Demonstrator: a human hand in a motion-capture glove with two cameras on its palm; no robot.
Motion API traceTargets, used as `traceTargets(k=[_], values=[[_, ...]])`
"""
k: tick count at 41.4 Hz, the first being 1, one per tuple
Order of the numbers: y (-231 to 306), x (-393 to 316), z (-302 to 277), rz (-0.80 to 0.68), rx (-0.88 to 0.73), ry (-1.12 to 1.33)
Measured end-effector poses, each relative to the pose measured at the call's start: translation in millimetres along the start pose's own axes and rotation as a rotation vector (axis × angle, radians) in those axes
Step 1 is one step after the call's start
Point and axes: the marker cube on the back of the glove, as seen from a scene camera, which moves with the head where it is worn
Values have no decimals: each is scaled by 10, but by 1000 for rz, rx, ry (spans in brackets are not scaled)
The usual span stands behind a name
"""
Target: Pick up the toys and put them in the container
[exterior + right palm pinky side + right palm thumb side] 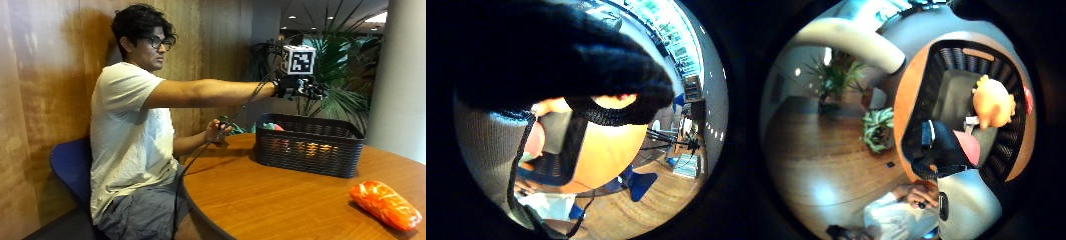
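Note:
My gloved right hand (303, 88) hangs at arm's length above the black basket (309, 159), fingers loosely spread with nothing seen in them. The thumb side palm view looks down into the basket (956, 50): an orange animal toy (993, 102) lies inside, beside a dark blue toy (942, 144) with a pink part. Orange also shows through the basket's wall. Another orange toy (386, 202) lies on the round wooden table (279, 200), to the right of the basket near the edge. Glove fingers (576, 60) cover much of the little finger side view.
The person's bare left hand (218, 131) rests at the table's near edge, holding something small and green. A wooden wall runs behind the person, and potted plants (336, 75) stand beyond the basket. A pale pillar (403, 75) rises at the right.

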Motion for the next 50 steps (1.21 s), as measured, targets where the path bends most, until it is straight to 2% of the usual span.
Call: traceTargets(k=[11, 19, 27, 36, 50], values=[[19, 42, 39, -9, -3, -1], [-12, 1, 78, 50, -8, -3], [151, 213, 79, -19, -26, 39], [581, 433, 131, -12, -89, 96], [1403, 923, 236, 16, -70, 67]])
